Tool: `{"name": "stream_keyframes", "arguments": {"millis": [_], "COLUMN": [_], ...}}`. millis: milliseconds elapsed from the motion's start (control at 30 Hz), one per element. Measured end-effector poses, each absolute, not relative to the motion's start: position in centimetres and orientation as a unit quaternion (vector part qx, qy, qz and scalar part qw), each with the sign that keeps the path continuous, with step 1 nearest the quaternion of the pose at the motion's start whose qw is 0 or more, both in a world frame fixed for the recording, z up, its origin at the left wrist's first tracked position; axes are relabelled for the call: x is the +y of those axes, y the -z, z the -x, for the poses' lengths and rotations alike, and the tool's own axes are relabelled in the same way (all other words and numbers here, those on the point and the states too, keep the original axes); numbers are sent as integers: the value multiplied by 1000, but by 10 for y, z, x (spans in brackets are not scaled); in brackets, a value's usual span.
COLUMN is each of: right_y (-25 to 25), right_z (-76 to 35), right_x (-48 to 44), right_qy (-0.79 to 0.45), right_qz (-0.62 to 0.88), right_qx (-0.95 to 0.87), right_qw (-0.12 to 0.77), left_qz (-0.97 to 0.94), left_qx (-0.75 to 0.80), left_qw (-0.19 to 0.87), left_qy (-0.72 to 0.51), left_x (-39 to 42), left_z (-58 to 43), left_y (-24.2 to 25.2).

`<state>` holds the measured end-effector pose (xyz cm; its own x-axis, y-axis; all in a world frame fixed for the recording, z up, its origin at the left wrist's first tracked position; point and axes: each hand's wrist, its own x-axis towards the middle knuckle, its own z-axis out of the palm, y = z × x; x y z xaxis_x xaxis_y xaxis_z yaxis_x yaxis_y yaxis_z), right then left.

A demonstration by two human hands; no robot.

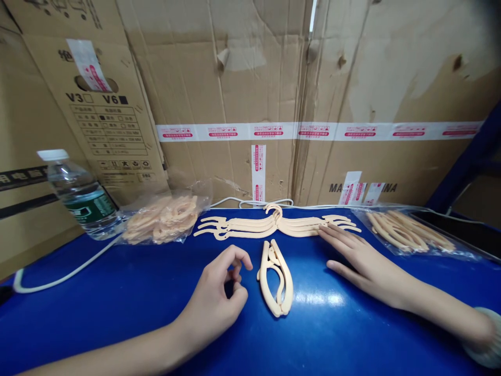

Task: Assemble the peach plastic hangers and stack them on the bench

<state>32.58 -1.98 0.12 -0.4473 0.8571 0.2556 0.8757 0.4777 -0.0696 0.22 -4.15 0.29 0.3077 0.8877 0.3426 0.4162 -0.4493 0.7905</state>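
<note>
A folded beige plastic hanger [289, 279] lies on the blue table between my hands, its two arms swung together into a narrow loop. Just left of it, my left hand [219, 290] is loosely curled, thumb and index finger apart, with nothing in it. Behind the folded one, several unfolded beige hangers [250, 225] lie stacked, hooks pointing to the back. My right hand [358, 258] is stretched out flat, its fingertips over the right end of the stack; whether they press on it I cannot tell.
A clear bag of folded hangers [160, 219] lies at left beside a water bottle [84, 196]. Another bagged bundle [410, 230] is at right, near a dark flat device [462, 227]. A white cable [66, 274] runs along the table. Cardboard boxes [235, 89] wall off the back.
</note>
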Motion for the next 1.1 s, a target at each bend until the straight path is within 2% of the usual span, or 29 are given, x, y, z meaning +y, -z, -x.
{"name": "stream_keyframes", "arguments": {"millis": [267, 467, 867, 1100], "right_y": [-1, -3, 8, -4], "right_z": [-328, -329, -341, -329], "right_x": [-18, -19, -7, -13], "right_qy": [22, 44, 18, -8], "right_qz": [527, 527, 493, 484], "right_qx": [-845, -839, -840, -838], "right_qw": [93, 126, 226, 251], "left_qz": [-759, -751, -780, -749], "left_qx": [434, 424, 423, 450], "left_qw": [288, 344, 283, 330], "left_qy": [-389, -370, -364, -357], "left_x": [-43, -44, -42, -43], "left_z": [-4, -6, -1, -2], "left_y": [-8, -14, -14, -16]}}
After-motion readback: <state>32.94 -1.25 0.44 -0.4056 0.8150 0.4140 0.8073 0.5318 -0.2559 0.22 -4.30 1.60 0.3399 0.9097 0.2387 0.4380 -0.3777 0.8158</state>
